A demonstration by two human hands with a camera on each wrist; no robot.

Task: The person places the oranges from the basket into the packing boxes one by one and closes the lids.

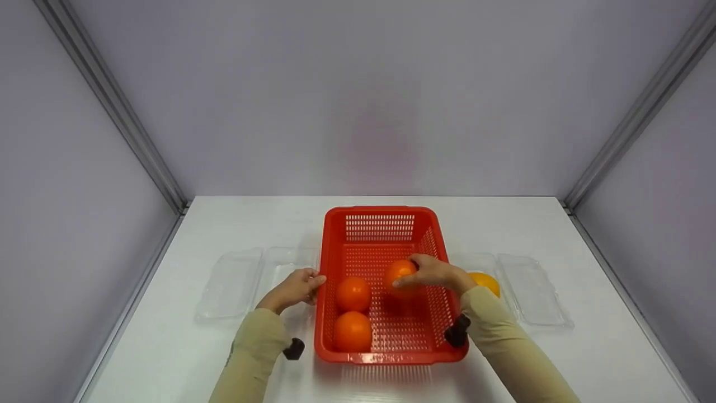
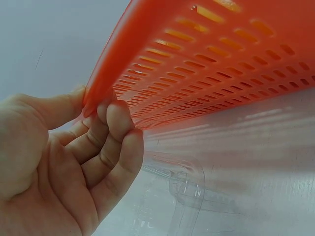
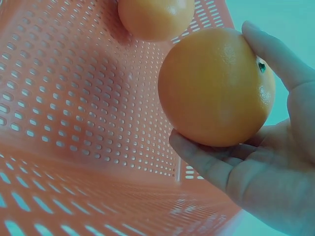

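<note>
My right hand (image 1: 439, 272) holds an orange (image 1: 400, 273) over the right half of a red perforated basket (image 1: 391, 358); in the right wrist view thumb and fingers curve round the orange (image 3: 214, 88). Two more oranges lie along the basket's left side, one orange (image 1: 353, 294) behind the other orange (image 1: 352, 332). With thumb and fingers, my left hand (image 1: 296, 288) pinches the basket's left rim. The left wrist view shows this left hand (image 2: 74, 152) from the palm side, gripping the rim of the red basket (image 2: 197, 64).
An open clear plastic box (image 1: 229, 285) lies left of the basket, partly behind the left hand. On the right is another open clear box (image 1: 531, 288), with a yellow-orange fruit (image 1: 485, 282) in its near half, partly covered by the right forearm. Grey walls enclose the white table (image 1: 168, 358).
</note>
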